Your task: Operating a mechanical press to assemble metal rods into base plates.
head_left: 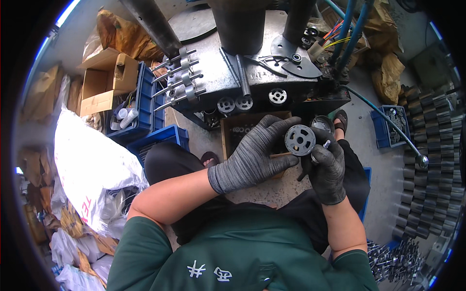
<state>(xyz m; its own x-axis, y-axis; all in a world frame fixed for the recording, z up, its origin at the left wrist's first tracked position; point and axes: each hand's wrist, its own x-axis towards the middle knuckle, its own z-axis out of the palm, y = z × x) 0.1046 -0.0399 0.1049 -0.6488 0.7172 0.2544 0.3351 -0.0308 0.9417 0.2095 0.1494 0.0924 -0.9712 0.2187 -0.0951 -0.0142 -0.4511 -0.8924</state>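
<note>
Both my hands wear dark grey gloves and meet in front of my lap. The fingers and thumb of my left hand (255, 157) curve around the left side of a round slotted metal disc (300, 140), its flat face turned up toward me. On the disc's other side, my right hand (328, 169) is closed, its fingers reaching behind the disc's right edge. A small metal pin (326, 144) with a bright tip sticks up from between its thumb and fingers. What lies behind the disc is hidden. Similar slotted discs (277, 96) rest along the machine's front edge.
A machine with thick columns and a metal bed (272, 72) stands ahead, rods and curved plates on it. Under its edge sits a wooden box (225, 140) of small parts. Blue bins (167, 138) and a white sack (92, 165) are left; stacked metal cylinders (427, 160) stand right.
</note>
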